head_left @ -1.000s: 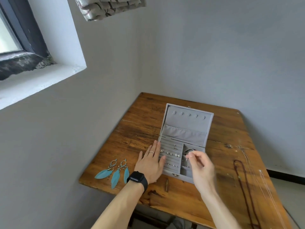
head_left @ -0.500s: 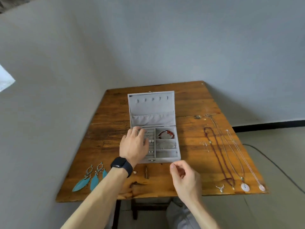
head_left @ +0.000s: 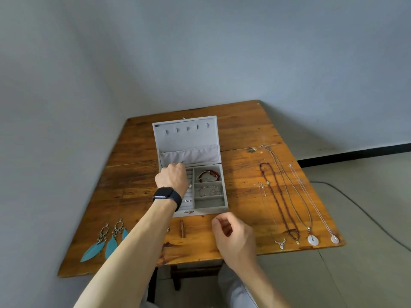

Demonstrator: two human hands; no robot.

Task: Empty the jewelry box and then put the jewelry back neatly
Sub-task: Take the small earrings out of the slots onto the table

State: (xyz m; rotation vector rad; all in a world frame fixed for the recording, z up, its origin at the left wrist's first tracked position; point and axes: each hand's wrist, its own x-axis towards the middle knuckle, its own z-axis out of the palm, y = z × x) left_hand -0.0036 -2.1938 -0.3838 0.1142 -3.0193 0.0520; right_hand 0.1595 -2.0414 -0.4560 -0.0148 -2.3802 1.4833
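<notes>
1. Your box (head_left: 209, 210) is grey, rectangular and velvety-looking. It sits open near the middle of the worn plank table (head_left: 244, 130). Its lid (head_left: 186, 138) stands up, showing a row of small hooks and a gathered pocket.
2. The base has ribbed rows on the left holding small rings (head_left: 188, 200), and square compartments on the right. The far compartment holds a bracelet (head_left: 208, 175) with red beads, and the middle one holds a thin silver bangle (head_left: 210, 192).
3. Your left hand (head_left: 172, 177) is knuckles-up over the far end of the ribbed rows, with the fingers curled downward. The fingertips are hidden, so you cannot tell whether they pinch anything. The black watch (head_left: 165, 193) and wrist cover part of the rows.
4. Your right hand (head_left: 233, 234) hovers just before the box's near right corner. The fingers are loosely curled and the thumb is close to the forefinger. Whether something tiny sits between them cannot be made out.
5. Well right of the box, a dark red bead necklace (head_left: 279, 201) lies lengthwise beside fine chains (head_left: 299, 192). The chains end in pale round discs (head_left: 313, 240) near the table edge, with a small silver pendant (head_left: 280, 243) nearby. The thinnest chains fade into the wood grain.
6. Teal feather earrings (head_left: 104, 243) with filigree metal tops lie at the near left corner. Your forearm hides part of one feather.
7. A short dark sliver (head_left: 182, 228) lies on the wood before the box and is too small to identify.
</notes>
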